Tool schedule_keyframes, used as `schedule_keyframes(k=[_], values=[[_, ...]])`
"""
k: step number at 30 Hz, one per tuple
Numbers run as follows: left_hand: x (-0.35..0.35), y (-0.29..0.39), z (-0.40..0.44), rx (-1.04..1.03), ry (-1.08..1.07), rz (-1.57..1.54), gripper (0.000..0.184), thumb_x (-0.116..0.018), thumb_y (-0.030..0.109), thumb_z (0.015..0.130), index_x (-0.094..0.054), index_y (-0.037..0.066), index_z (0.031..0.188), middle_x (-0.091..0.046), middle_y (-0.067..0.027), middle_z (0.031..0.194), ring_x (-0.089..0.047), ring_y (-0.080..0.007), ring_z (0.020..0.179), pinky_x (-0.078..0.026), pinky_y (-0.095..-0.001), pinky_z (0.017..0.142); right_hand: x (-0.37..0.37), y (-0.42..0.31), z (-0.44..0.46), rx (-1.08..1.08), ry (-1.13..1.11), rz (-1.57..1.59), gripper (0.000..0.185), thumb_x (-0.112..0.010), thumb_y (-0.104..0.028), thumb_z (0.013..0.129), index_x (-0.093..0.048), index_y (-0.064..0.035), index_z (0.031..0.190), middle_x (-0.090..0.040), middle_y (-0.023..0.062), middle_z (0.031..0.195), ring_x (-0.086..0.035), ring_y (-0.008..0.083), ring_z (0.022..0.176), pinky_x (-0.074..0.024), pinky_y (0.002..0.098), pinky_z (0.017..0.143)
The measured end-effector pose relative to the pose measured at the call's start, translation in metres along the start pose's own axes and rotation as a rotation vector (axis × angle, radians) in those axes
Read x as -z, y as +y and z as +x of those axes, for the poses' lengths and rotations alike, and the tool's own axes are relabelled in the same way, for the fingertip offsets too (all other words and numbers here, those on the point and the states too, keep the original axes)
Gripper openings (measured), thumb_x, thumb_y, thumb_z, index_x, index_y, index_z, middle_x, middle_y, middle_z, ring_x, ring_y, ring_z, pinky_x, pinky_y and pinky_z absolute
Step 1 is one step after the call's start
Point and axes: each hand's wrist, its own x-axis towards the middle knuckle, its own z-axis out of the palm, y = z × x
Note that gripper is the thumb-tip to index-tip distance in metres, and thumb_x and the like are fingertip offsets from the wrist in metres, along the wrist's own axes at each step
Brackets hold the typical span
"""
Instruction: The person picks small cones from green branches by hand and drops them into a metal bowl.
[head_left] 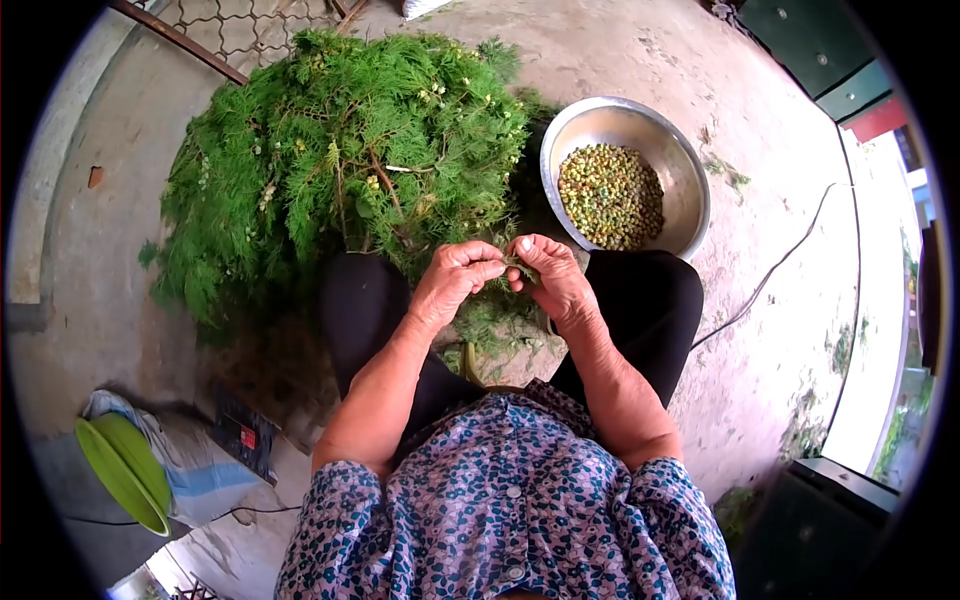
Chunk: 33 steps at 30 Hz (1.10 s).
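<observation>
Between my knees, my left hand (460, 279) and my right hand (550, 275) meet with fingertips pinched. A small green sprig (518, 266) is held between them; its far details are hidden by the fingers. Just beyond lies a large heap of green conifer branches (350, 140), dotted with small pale cones. To the right of the heap, past my right knee, stands a wide metal basin (683, 190). Many small yellow-green cones (612, 195) cover its bottom. Loose green bits (495, 325) lie on the floor under my hands.
At lower left, a lime-green plastic basin (120, 475) leans by a white and blue sack (205, 470). A dark cable (775, 280) runs over the concrete floor (765, 200) at right. Dark green cabinets (815, 45) stand at the upper right.
</observation>
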Motion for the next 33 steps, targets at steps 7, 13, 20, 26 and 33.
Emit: schedule_keyframes(k=[7,13,20,26,33], values=[[0.000,0.001,0.000,-0.037,0.120,0.008,0.011,-0.064,0.012,0.077,-0.062,0.002,0.079,-0.053,0.0042,0.063,-0.040,-0.0030,0.054,-0.032,-0.0172,0.049,0.004,-0.002,-0.002,0.003,-0.042,0.127,0.020,-0.054,-0.021,0.086,-0.057,-0.0026,0.092,-0.057,0.0055,0.085,-0.057,0.0190,0.070,-0.0461,0.0279,0.057],[0.005,-0.007,0.002,-0.059,0.151,0.090,0.012,-0.066,0.011,0.076,-0.063,0.001,0.080,-0.055,0.0042,0.066,-0.043,-0.0023,0.057,-0.034,-0.0173,0.051,0.006,0.000,-0.002,0.052,-0.041,0.046,0.019,-0.058,-0.016,0.083,-0.057,-0.0009,0.096,-0.058,0.0030,0.082,-0.057,0.0143,0.067,-0.0449,0.0245,0.055],[0.003,0.002,-0.002,-0.085,0.126,0.317,0.014,-0.063,0.011,0.075,-0.063,-0.002,0.082,-0.055,0.0034,0.067,-0.046,-0.0040,0.060,-0.036,-0.0199,0.053,0.004,0.006,-0.001,0.114,-0.089,-0.149,0.021,-0.062,-0.005,0.078,-0.058,-0.0018,0.098,-0.057,-0.0010,0.078,-0.052,0.0076,0.064,-0.0429,0.0208,0.055],[-0.001,0.000,0.000,-0.074,0.207,0.277,0.013,-0.062,0.006,0.073,-0.063,-0.004,0.080,-0.056,0.0024,0.065,-0.046,-0.0040,0.061,-0.037,-0.0210,0.053,-0.003,0.001,-0.008,0.142,-0.059,-0.566,0.020,-0.064,-0.017,0.080,-0.061,-0.0026,0.094,-0.056,-0.0021,0.074,-0.047,0.0049,0.064,-0.0404,0.0211,0.055],[-0.013,0.005,0.000,0.007,0.157,0.143,0.006,-0.062,0.006,0.072,-0.064,0.000,0.073,-0.051,0.0070,0.061,-0.040,-0.0019,0.054,-0.030,-0.0190,0.050,0.006,0.009,-0.002,0.107,-0.022,-0.366,0.012,-0.063,-0.015,0.080,-0.063,-0.0028,0.083,-0.055,-0.0039,0.064,-0.044,0.0043,0.053,-0.0359,0.0193,0.047]])
